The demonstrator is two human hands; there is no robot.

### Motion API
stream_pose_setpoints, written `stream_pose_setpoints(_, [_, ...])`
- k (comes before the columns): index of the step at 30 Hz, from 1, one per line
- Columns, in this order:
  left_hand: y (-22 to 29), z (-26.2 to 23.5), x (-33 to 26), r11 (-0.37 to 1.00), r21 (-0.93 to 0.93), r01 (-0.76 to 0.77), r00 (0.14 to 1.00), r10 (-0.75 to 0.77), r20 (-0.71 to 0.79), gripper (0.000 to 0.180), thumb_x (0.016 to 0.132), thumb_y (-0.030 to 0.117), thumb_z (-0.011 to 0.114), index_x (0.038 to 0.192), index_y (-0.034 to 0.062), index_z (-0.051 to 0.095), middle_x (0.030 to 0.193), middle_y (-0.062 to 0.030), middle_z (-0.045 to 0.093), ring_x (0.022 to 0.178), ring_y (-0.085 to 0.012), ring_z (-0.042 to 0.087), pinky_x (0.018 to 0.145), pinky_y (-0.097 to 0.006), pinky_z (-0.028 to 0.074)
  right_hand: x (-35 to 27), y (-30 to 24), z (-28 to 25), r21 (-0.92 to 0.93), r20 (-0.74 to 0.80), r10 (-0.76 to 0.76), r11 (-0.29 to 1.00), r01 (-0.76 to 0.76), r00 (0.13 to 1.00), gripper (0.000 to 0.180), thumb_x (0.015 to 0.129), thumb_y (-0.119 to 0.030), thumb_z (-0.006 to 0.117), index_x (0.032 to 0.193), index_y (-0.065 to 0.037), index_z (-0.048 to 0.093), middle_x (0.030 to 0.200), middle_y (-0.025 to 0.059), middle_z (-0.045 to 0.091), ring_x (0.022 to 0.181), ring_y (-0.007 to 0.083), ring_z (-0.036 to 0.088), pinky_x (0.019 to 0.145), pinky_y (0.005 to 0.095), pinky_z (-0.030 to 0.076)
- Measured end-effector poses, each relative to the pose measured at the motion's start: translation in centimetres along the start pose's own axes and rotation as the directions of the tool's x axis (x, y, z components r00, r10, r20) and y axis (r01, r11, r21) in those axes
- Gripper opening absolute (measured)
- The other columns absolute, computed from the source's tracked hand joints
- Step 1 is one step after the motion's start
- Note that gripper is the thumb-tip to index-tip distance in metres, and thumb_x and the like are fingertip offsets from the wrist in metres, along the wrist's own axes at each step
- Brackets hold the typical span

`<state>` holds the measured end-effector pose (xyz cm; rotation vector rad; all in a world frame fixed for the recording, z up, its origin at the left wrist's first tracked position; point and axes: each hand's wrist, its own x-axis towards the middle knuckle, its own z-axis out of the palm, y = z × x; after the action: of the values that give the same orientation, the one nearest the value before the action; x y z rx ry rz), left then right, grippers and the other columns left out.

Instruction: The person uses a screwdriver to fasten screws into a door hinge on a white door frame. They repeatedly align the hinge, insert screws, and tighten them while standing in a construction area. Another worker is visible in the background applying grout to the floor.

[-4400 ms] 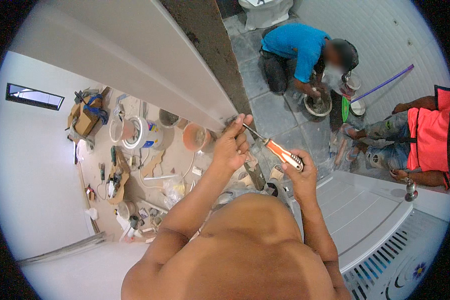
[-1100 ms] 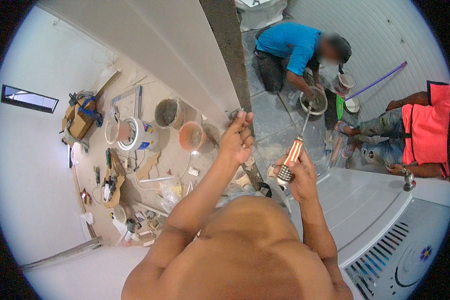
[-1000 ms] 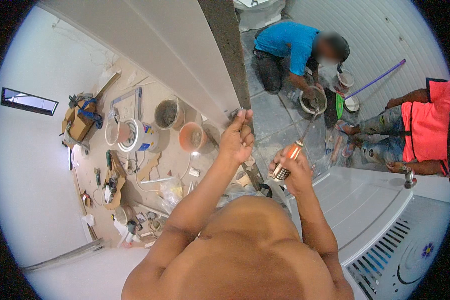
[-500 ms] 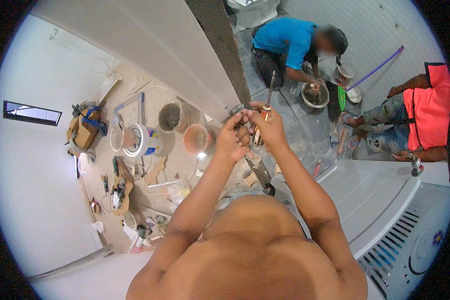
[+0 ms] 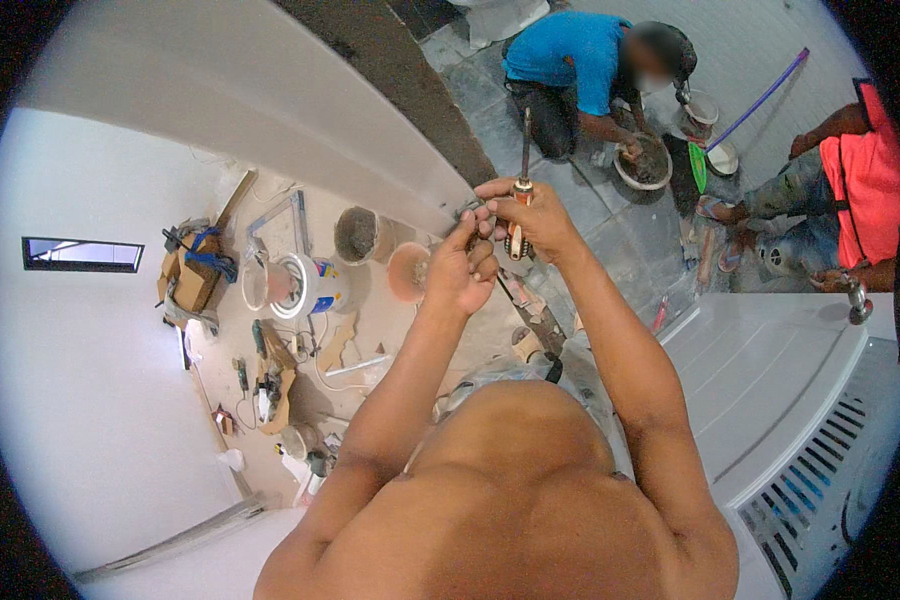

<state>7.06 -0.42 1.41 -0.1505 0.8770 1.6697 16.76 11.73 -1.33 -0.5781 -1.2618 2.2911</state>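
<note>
At the edge of the white door frame (image 5: 370, 140), my two hands meet. My right hand (image 5: 542, 222) is closed round a screwdriver (image 5: 520, 215) with an orange, black and white handle; its shaft points up, away from the frame. That hand's thumb and forefinger also reach to the frame edge. Just beside it, the fingertips of my left hand (image 5: 467, 272) pinch a small grey metal piece (image 5: 464, 211) against the frame. Fingers hide most of this piece, so its exact kind cannot be made out.
A co-worker in a blue shirt (image 5: 560, 60) crouches over a mortar basin (image 5: 643, 165). Another person in a coral top (image 5: 860, 200) sits at right, behind the white door (image 5: 770, 390). Buckets (image 5: 362, 237), power tools (image 5: 270, 385) and a cardboard box (image 5: 195, 275) litter the left floor.
My view has turned slightly, shifting the rooms within it. The screwdriver's shaft has swung more upright. Both my hands stay at the frame edge. The co-worker's hand has moved within the basin.
</note>
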Motion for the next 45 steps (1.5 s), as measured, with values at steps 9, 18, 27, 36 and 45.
stream_pose_setpoints(9, [0.6,-0.7,-0.3,0.998,0.059,0.022,0.997,-0.026,0.075,0.018,0.098,0.023,0.054,0.103,0.0069,0.061,0.081,0.0005,0.057,0.046,-0.0049,0.032,0.040,-0.020,0.024,-0.1,3.2,0.8,0.035,-0.109,-0.075,0.996,0.079,0.991,0.018,0.089,-0.003,0.063,0.107,0.002,0.062,0.085,0.0063,0.068,0.071,0.0116,0.065,0.060,0.0231,0.052])
stream_pose_setpoints(18, [2.2,-2.2,-3.9,0.826,0.564,-0.017,0.998,-0.020,0.060,0.017,0.096,0.017,0.057,0.110,0.0077,0.060,0.085,-0.0002,0.059,0.049,-0.0017,0.034,0.042,-0.018,0.024,-2.5,3.0,-0.3,-0.042,-0.051,-0.078,0.996,0.076,0.996,0.015,0.084,-0.012,0.071,0.094,-0.004,0.064,0.073,0.0019,0.063,0.059,0.0081,0.058,0.053,0.0239,0.047])
stream_pose_setpoints(27, [3.1,-4.8,-7.9,0.611,0.791,0.013,0.962,0.207,-0.176,0.023,0.093,0.009,0.049,0.112,0.0031,0.060,0.079,-0.0010,0.057,0.050,-0.0022,0.036,0.042,-0.018,0.025,-6.2,4.9,2.0,0.246,0.075,0.020,0.969,-0.038,0.997,0.016,0.085,-0.009,0.069,0.098,-0.002,0.063,0.075,0.0012,0.061,0.060,0.0066,0.057,0.053,0.0208,0.046])
stream_pose_setpoints(36, [4.5,-4.0,-8.6,0.431,0.900,-0.068,0.940,0.329,-0.087,0.019,0.092,0.022,0.064,0.092,0.0023,0.064,0.065,0.0039,0.049,0.046,-0.0050,0.035,0.042,-0.022,0.026,-4.8,5.5,5.1,0.130,0.128,-0.107,0.987,0.090,0.986,0.016,0.082,-0.015,0.071,0.088,-0.001,0.064,0.068,0.0010,0.061,0.057,0.0083,0.053,0.050,0.0266,0.043])
stream_pose_setpoints(45, [4.8,-2.8,-9.2,0.273,0.945,-0.181,0.896,0.441,0.044,0.027,0.091,0.028,0.069,0.078,0.0062,0.062,0.058,0.0059,0.044,0.047,-0.0044,0.036,0.044,-0.022,0.025,1.2,4.8,4.6,-0.301,-0.406,-0.632,0.775,0.556,0.660,0.033,0.077,-0.023,0.079,0.098,0.000,0.068,0.089,0.0068,0.065,0.079,0.0173,0.063,0.066,0.0299,0.050])
